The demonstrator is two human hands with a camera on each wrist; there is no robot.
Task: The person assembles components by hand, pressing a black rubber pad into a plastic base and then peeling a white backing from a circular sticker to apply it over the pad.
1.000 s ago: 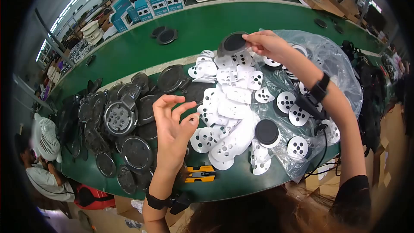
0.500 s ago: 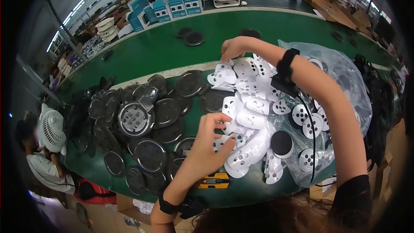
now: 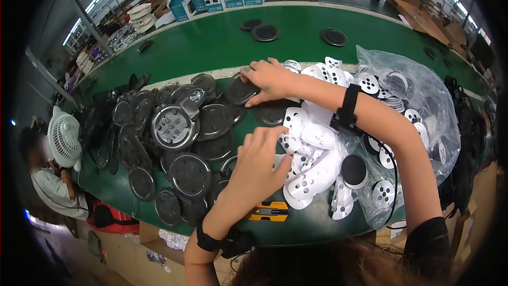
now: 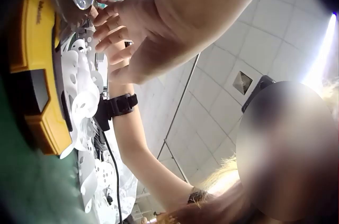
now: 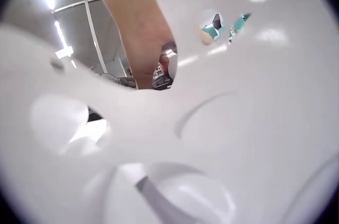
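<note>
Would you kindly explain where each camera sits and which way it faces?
Head-worn: faces forward and down at round black plates and perforated white pieces; left hand and right hand show.
On the left wrist: looks past the left hand toward the ceiling; right arm shows.
On the right wrist: faces perforated white pieces close up; part of the right hand shows.
Head and left wrist share the yellow-and-black tool.

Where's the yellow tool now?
In the head view's lower middle, the yellow tool lies on the green table, below the left hand, beside the white pieces.
</note>
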